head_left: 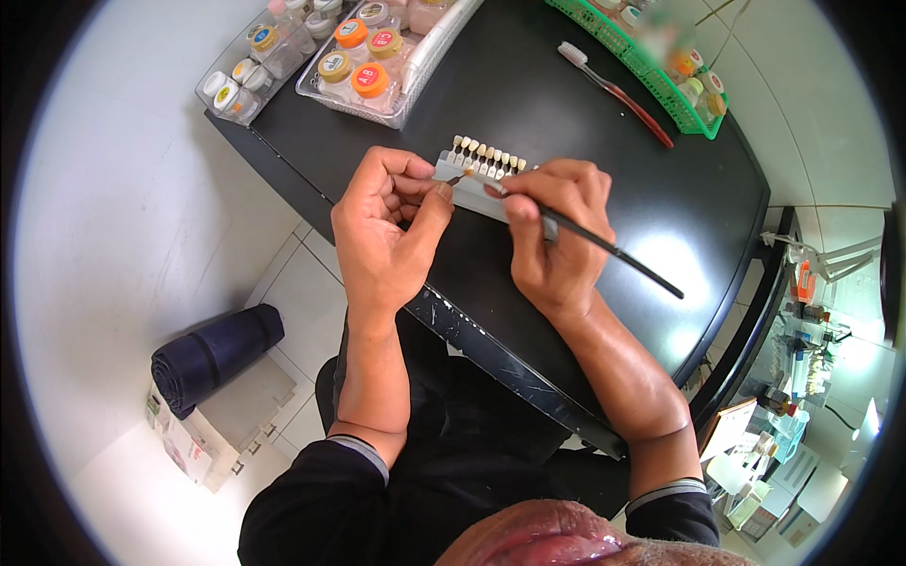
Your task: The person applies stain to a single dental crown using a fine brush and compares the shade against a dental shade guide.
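In the head view, we judge brushwork under way; the left grip point(392, 217) pinches a small dark pin point(455, 180) above the tabletop point(500, 75), the right grip point(564, 222) a slender brush point(646, 274), bristles near the pin; what is left we cannot tell; a tooth shade guide point(486, 157) lies beneath, partly hidden; jars point(372, 83) and a toothbrush point(630, 102) lie farther off, not in the way.

Brightly lit; white glare spreads over the glossy black desk point(547, 99) at right. The fisheye bends straight edges inside a dark rim. A smeared, blurred patch sits above the green plastic lattice basket point(649, 74).
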{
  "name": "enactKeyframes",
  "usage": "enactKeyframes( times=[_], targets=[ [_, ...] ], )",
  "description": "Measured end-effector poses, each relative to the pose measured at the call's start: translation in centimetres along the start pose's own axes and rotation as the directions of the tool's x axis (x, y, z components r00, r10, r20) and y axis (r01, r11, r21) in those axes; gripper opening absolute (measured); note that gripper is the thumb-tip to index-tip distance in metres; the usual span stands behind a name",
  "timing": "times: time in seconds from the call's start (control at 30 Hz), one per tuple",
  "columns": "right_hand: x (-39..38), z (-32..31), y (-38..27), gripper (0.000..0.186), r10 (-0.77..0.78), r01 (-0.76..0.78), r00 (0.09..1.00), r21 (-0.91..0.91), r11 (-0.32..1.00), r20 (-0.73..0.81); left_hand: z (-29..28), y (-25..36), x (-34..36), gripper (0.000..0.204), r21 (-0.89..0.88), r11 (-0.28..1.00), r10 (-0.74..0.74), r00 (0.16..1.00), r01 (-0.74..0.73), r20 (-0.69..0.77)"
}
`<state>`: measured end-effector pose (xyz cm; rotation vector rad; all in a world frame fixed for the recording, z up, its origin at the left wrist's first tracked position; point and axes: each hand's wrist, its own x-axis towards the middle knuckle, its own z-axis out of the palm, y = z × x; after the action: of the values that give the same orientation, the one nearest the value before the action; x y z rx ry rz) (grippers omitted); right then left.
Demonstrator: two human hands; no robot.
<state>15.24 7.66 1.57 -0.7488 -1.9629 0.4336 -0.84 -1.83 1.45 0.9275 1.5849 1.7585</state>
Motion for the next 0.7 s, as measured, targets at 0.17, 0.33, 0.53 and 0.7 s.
enactKeyframes(
  times=[0.17, 0.33, 0.53, 0.7],
  targets=[
    [0.01, -0.03, -0.2, 0.01, -0.013, 0.013, 1.0, -0.02, 1.0, 0.004, 0.11, 0.09, -0.08, 0.019, -0.004, 1.0, -0.006, 1.0, 0.006, 0.003],
    [0.25, 0.37, -0.08, 0.01, -0.013, 0.014, 1.0, -0.087, 0.996, 0.012, 0.06, 0.14, 0.07, 0.018, 0.004, 1.0, -0.024, 1.0, 0.024, -0.007],
    [0.39, 0.04, -0.49, 0.012, -0.14, 0.142, 0.987, -0.019, 0.99, 0.075, 0.12, 0.13, -0.01, 0.018, 0.006, 1.0, -0.016, 1.0, 0.016, -0.009],
    [0.42, -0.04, -0.74, 0.011, -0.076, 0.076, 0.997, -0.015, 0.997, 0.032, 0.01, -0.01, 0.0, 0.018, 0.005, 1.0, -0.008, 1.0, 0.008, -0.007]
  ],
)
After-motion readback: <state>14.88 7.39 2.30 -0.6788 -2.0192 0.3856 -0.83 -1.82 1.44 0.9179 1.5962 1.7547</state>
